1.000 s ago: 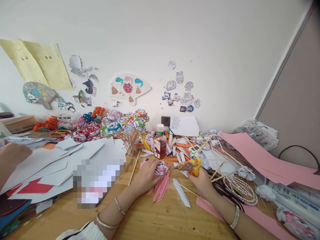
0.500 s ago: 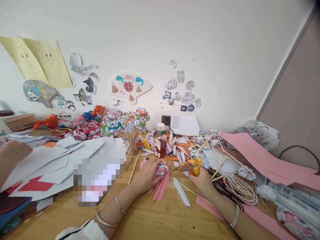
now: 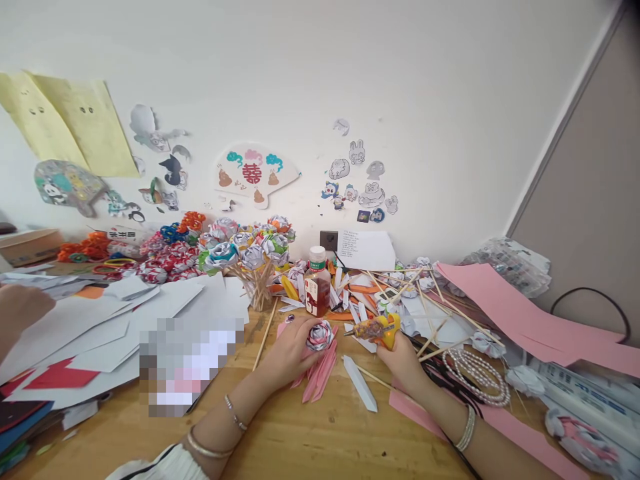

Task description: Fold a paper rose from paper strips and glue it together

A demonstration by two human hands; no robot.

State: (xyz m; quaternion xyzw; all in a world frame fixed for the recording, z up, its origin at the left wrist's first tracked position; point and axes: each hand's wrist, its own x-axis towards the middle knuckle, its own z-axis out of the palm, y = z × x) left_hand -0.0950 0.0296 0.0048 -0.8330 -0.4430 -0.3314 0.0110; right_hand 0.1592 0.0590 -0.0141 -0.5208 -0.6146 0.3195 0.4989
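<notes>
My left hand (image 3: 289, 352) is closed around a pink-and-white folded paper flower (image 3: 320, 335), whose layered face points up toward me. Its stem, if any, is hidden. Pink folded paper strips (image 3: 323, 375) lie on the table just below the flower. In my right hand (image 3: 401, 365) is a yellow hot glue gun (image 3: 383, 329), gripped by its handle. The nozzle points left at the flower, a short gap away from it. Between my forearms lies a white folded paper strip (image 3: 360, 384).
A bottle of dark red liquid (image 3: 317, 287) stands behind the flower, beside a bunch of paper flowers on sticks (image 3: 250, 250). White paper sheets (image 3: 117, 320) cover the left side, with another person's hand (image 3: 23, 310) there. Pink paper (image 3: 530, 320) and a bead string (image 3: 477, 377) lie right.
The flower has turned a little in my left hand, showing more of its face. My right hand keeps the glue gun at about the same distance. The view has shifted slightly.
</notes>
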